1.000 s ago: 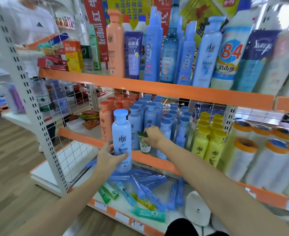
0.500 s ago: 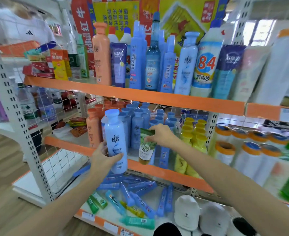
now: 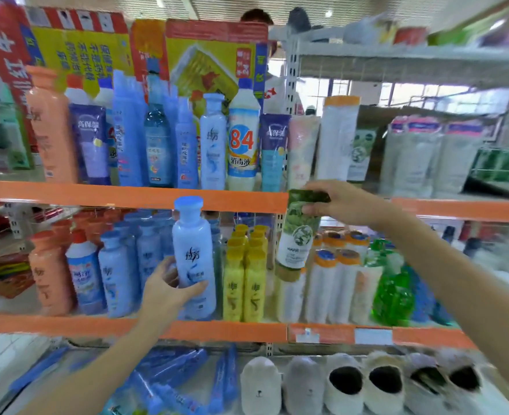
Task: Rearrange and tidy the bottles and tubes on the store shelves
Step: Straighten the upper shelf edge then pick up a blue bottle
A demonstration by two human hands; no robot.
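Hands hold a pale blue bottle (image 3: pixel 194 259) and green tube (image 3: pixel 298 235); a white bottle (image 3: pixel 242 139) reads "84".

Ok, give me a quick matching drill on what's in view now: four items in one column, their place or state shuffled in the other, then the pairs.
Items
1. pale blue bottle
2. green tube
3. yellow bottles
4. 84 bottle

Places
A. standing on the upper shelf
B. gripped by the left hand
C. pinched at its top end by the right hand
D. standing on the middle shelf, no hand on them

Pairs: 1-B, 2-C, 3-D, 4-A
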